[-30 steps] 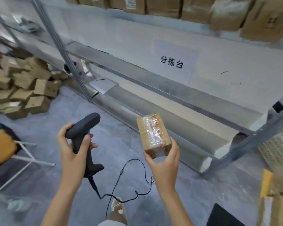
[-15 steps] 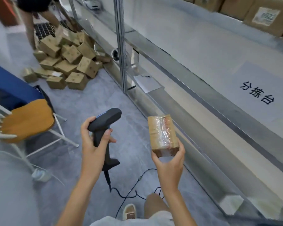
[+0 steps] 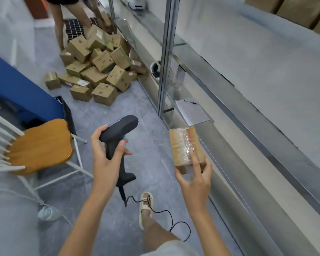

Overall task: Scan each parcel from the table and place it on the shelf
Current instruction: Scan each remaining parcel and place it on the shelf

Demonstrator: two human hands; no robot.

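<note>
Parcel (image 3: 186, 147) gripped in right hand (image 3: 194, 179), scanner (image 3: 118, 139) held by left hand (image 3: 104, 159), shelf (image 3: 248, 111) beside

Floor (image 3: 151, 111): grey, mottled, filling centre and lower frame.
Rack (image 3: 248, 100): metal shelving along the right side, with an upright post (image 3: 164, 58) at upper centre and pale boards between rails.
Paper (image 3: 191, 112): white sheet with a pen, on the rack's low ledge, centre.
Boxes (image 3: 98, 71): heap of brown cartons on the floor, upper centre-left.
Chair (image 3: 39, 145): wooden seat, white spindles and legs, left edge.
Blue panel (image 3: 17, 85): left, above a black crate (image 3: 66, 109).
Bystander's legs (image 3: 59, 24): top, behind the heap.
</note>
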